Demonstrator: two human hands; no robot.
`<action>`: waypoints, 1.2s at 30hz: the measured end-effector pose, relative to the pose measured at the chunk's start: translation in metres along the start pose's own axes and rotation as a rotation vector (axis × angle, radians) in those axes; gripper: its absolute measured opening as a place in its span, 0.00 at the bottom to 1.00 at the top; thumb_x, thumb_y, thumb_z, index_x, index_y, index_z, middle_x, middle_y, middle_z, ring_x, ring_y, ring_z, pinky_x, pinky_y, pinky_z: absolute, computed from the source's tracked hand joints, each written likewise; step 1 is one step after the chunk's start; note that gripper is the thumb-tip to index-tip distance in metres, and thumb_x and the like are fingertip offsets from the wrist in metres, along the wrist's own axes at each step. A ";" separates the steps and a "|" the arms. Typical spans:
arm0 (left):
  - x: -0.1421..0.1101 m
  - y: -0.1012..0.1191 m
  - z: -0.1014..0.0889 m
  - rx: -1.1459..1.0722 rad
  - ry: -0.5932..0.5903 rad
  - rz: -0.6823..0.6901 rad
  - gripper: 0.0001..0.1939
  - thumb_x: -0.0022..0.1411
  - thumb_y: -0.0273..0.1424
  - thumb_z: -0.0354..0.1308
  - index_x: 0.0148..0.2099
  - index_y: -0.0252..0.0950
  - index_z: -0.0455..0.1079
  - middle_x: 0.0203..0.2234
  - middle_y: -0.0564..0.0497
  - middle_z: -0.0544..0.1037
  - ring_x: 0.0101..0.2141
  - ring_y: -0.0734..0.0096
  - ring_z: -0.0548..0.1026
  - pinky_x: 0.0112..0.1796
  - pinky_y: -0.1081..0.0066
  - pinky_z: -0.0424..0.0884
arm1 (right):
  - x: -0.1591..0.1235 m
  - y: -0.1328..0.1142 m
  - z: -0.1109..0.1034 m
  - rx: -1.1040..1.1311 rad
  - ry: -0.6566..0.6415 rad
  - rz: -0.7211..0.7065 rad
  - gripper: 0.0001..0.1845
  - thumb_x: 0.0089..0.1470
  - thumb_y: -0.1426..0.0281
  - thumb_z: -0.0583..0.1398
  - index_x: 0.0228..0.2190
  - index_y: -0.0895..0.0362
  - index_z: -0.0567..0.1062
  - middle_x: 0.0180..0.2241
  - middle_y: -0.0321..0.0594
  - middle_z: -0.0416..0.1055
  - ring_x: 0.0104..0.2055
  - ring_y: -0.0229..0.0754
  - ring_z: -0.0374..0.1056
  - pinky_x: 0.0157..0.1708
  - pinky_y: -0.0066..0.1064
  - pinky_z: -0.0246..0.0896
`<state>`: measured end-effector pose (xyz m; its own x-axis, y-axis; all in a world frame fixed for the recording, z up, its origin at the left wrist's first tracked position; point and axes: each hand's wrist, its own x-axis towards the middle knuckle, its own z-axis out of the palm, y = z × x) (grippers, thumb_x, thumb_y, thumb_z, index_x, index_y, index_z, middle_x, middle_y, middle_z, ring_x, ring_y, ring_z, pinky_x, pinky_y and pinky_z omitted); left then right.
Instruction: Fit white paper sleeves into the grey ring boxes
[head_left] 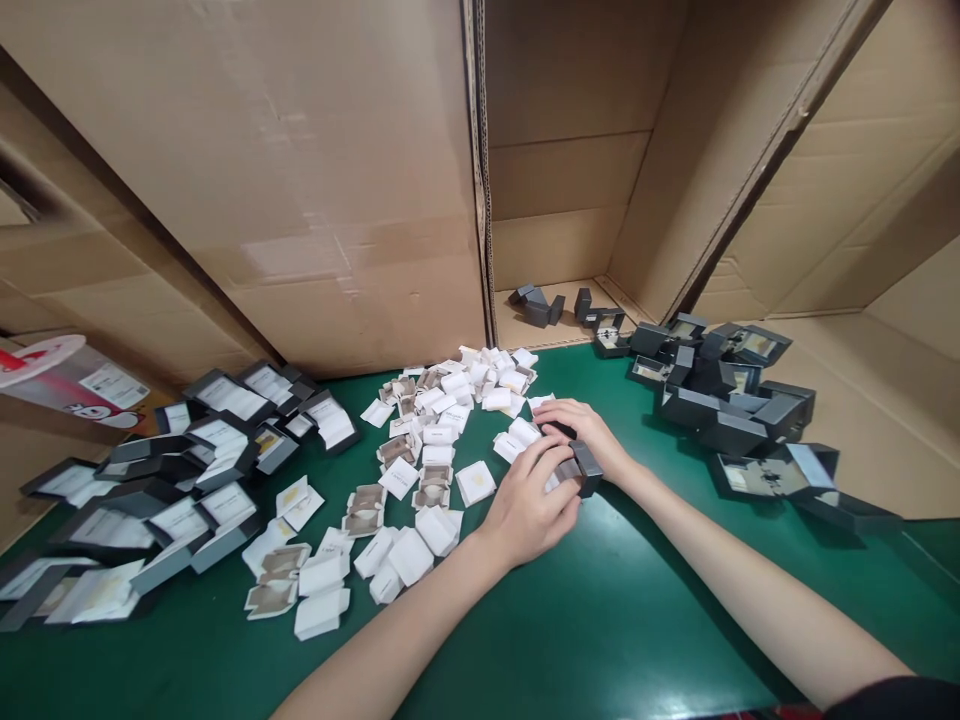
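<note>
Near the middle of the green table, both hands are on one small black jewellery box [586,468], whose dark end shows past the fingers. My left hand [531,500] is wrapped over its near side, fingers curled. Behind it, my right hand [589,432] reaches across the far side with bent fingers. Something pale shows between the hands, but what it is I cannot make out. Just left of the fingers lie folded white card inserts [516,438]. A larger spread of white card inserts [411,555] covers the table to the left.
Black boxes with white cards inside [225,440] are heaped at the left. Open black boxes [731,420] pile up at the right, beside large cardboard cartons [337,200]. A few more black boxes [536,305] sit inside a carton. A clear tub with a red part [79,380] stands far left.
</note>
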<state>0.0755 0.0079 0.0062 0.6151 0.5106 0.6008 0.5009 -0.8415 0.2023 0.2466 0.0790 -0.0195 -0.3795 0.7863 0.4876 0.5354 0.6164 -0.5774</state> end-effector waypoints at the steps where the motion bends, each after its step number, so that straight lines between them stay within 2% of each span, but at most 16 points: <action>1: 0.000 0.000 0.001 -0.012 -0.030 0.012 0.09 0.61 0.27 0.54 0.43 0.33 0.73 0.50 0.39 0.71 0.55 0.56 0.66 0.51 0.59 0.71 | 0.000 0.002 0.000 -0.006 -0.006 -0.001 0.10 0.61 0.68 0.56 0.39 0.52 0.77 0.45 0.42 0.77 0.51 0.46 0.71 0.51 0.44 0.63; 5: -0.002 0.003 0.003 -0.039 -0.120 0.047 0.13 0.64 0.28 0.53 0.50 0.34 0.70 0.50 0.41 0.72 0.52 0.59 0.69 0.50 0.60 0.72 | 0.001 0.007 0.002 -0.010 -0.026 -0.011 0.09 0.59 0.69 0.57 0.38 0.50 0.78 0.45 0.40 0.77 0.49 0.48 0.71 0.50 0.44 0.63; 8: -0.006 0.007 -0.001 -0.044 -0.113 0.071 0.12 0.64 0.26 0.52 0.49 0.36 0.71 0.49 0.43 0.74 0.54 0.59 0.68 0.56 0.54 0.66 | 0.000 0.006 -0.001 0.013 -0.043 0.000 0.09 0.60 0.69 0.56 0.39 0.50 0.77 0.46 0.40 0.77 0.50 0.48 0.70 0.51 0.46 0.61; 11: -0.002 0.009 -0.019 -0.110 -0.147 0.129 0.11 0.65 0.26 0.51 0.46 0.37 0.73 0.47 0.47 0.76 0.55 0.62 0.69 0.61 0.51 0.58 | -0.001 0.001 -0.005 0.032 -0.061 0.034 0.09 0.60 0.69 0.56 0.39 0.51 0.77 0.46 0.40 0.76 0.51 0.48 0.69 0.52 0.47 0.60; 13: 0.008 0.005 -0.042 -0.156 -0.255 0.135 0.11 0.67 0.27 0.49 0.42 0.35 0.73 0.40 0.48 0.79 0.48 0.67 0.74 0.59 0.59 0.63 | -0.001 -0.002 -0.007 0.040 -0.072 0.063 0.09 0.60 0.68 0.56 0.38 0.51 0.77 0.46 0.39 0.76 0.51 0.48 0.69 0.52 0.47 0.60; 15: 0.023 -0.003 -0.069 -0.134 -0.448 -0.001 0.11 0.68 0.30 0.50 0.41 0.36 0.74 0.34 0.49 0.79 0.37 0.70 0.77 0.45 0.69 0.72 | -0.001 -0.003 -0.008 0.051 -0.081 0.079 0.09 0.60 0.68 0.56 0.37 0.51 0.77 0.46 0.39 0.76 0.51 0.48 0.69 0.52 0.48 0.60; 17: 0.038 -0.012 -0.092 -0.046 -0.644 -0.218 0.07 0.63 0.33 0.58 0.41 0.37 0.73 0.36 0.50 0.79 0.35 0.68 0.77 0.35 0.71 0.71 | 0.000 -0.003 -0.008 0.062 -0.082 0.087 0.09 0.60 0.68 0.56 0.36 0.50 0.77 0.45 0.39 0.77 0.50 0.48 0.69 0.52 0.48 0.60; 18: 0.043 -0.016 -0.100 0.040 -0.721 -0.322 0.10 0.59 0.35 0.62 0.42 0.36 0.73 0.35 0.49 0.78 0.34 0.65 0.77 0.32 0.71 0.70 | 0.000 -0.003 -0.007 0.068 -0.080 0.092 0.09 0.60 0.68 0.56 0.36 0.50 0.77 0.45 0.39 0.77 0.50 0.48 0.69 0.52 0.48 0.60; 20: 0.049 -0.022 -0.107 0.195 -0.858 -0.480 0.17 0.53 0.36 0.67 0.44 0.35 0.72 0.35 0.47 0.77 0.36 0.59 0.77 0.31 0.69 0.69 | 0.000 -0.003 -0.007 0.079 -0.074 0.103 0.09 0.59 0.68 0.57 0.36 0.50 0.78 0.44 0.38 0.77 0.50 0.48 0.69 0.51 0.48 0.61; 23: 0.045 -0.024 -0.103 0.284 -1.018 -0.558 0.24 0.49 0.32 0.70 0.49 0.35 0.70 0.38 0.45 0.76 0.37 0.55 0.77 0.31 0.68 0.69 | -0.001 -0.005 -0.008 0.133 -0.043 0.125 0.08 0.58 0.68 0.57 0.34 0.50 0.78 0.43 0.38 0.78 0.49 0.48 0.70 0.51 0.47 0.61; 25: 0.039 -0.026 -0.098 0.289 -1.035 -0.532 0.23 0.51 0.29 0.68 0.50 0.35 0.69 0.38 0.45 0.74 0.37 0.56 0.76 0.32 0.69 0.68 | -0.002 -0.007 -0.009 0.222 0.036 0.167 0.09 0.58 0.67 0.58 0.34 0.51 0.79 0.41 0.39 0.78 0.47 0.47 0.71 0.51 0.45 0.62; 28: 0.032 -0.029 -0.098 0.267 -0.974 -0.460 0.19 0.55 0.27 0.64 0.49 0.36 0.68 0.39 0.46 0.73 0.37 0.59 0.76 0.30 0.70 0.67 | -0.002 -0.005 -0.009 0.392 0.215 0.306 0.09 0.58 0.65 0.59 0.34 0.52 0.79 0.38 0.40 0.78 0.43 0.45 0.72 0.47 0.41 0.65; 30: 0.031 -0.032 -0.100 0.242 -0.936 -0.437 0.19 0.57 0.26 0.61 0.52 0.37 0.66 0.40 0.46 0.72 0.35 0.61 0.75 0.28 0.71 0.65 | -0.002 -0.002 -0.008 0.501 0.306 0.396 0.08 0.56 0.64 0.60 0.34 0.52 0.79 0.35 0.39 0.78 0.40 0.44 0.73 0.45 0.40 0.66; 33: 0.033 -0.033 -0.102 0.174 -0.849 -0.432 0.21 0.59 0.25 0.57 0.55 0.37 0.63 0.41 0.45 0.72 0.35 0.62 0.75 0.30 0.71 0.66 | -0.002 0.000 -0.008 0.602 0.360 0.442 0.08 0.54 0.63 0.62 0.33 0.53 0.79 0.30 0.37 0.77 0.36 0.43 0.73 0.43 0.38 0.67; 36: 0.034 -0.033 -0.100 0.055 -0.681 -0.452 0.22 0.62 0.24 0.51 0.58 0.39 0.62 0.41 0.46 0.74 0.36 0.62 0.75 0.33 0.71 0.67 | -0.002 -0.004 -0.008 0.567 0.367 0.420 0.08 0.54 0.64 0.61 0.33 0.53 0.79 0.27 0.36 0.76 0.34 0.42 0.72 0.41 0.37 0.67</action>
<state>0.0189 0.0356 0.0968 0.5731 0.8084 -0.1343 0.8070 -0.5283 0.2640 0.2518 0.0749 -0.0130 0.0943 0.9545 0.2829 0.0753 0.2765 -0.9580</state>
